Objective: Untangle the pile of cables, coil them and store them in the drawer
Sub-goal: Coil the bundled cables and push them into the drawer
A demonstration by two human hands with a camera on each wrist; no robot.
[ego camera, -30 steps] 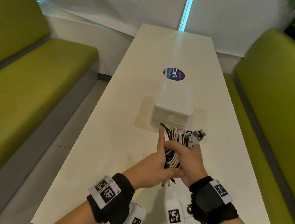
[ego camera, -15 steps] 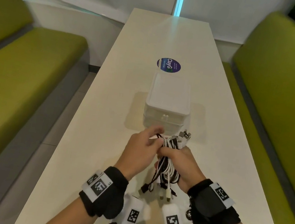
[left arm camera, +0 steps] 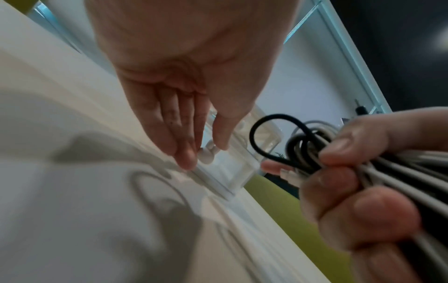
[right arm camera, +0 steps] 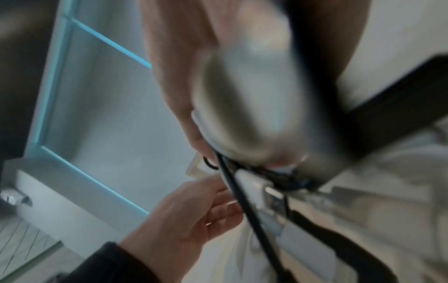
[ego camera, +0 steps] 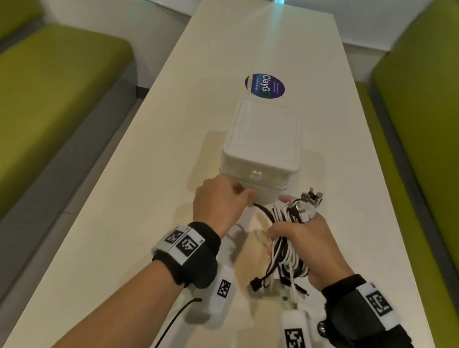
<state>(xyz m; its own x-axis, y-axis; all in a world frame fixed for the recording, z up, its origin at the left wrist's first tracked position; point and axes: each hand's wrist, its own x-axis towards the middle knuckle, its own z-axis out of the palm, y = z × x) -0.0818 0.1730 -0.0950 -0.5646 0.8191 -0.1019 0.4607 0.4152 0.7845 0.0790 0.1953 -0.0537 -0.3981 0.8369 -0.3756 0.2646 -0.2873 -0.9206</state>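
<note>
The right hand clenches the cable bundle, freeing the left hand, at nine o'clock, to pinch the drawer knob.

Drawer box: white plastic, semi-gloss. Cables: smooth black & white plastic w/ shiny metal plugs. Surface: smooth cream, slight sheen. Wrist bands: black cloth.

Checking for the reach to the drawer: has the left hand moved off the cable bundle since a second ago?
Yes. The left hand has gone forward from the black-and-white cable bundle to the white drawer box.
</note>
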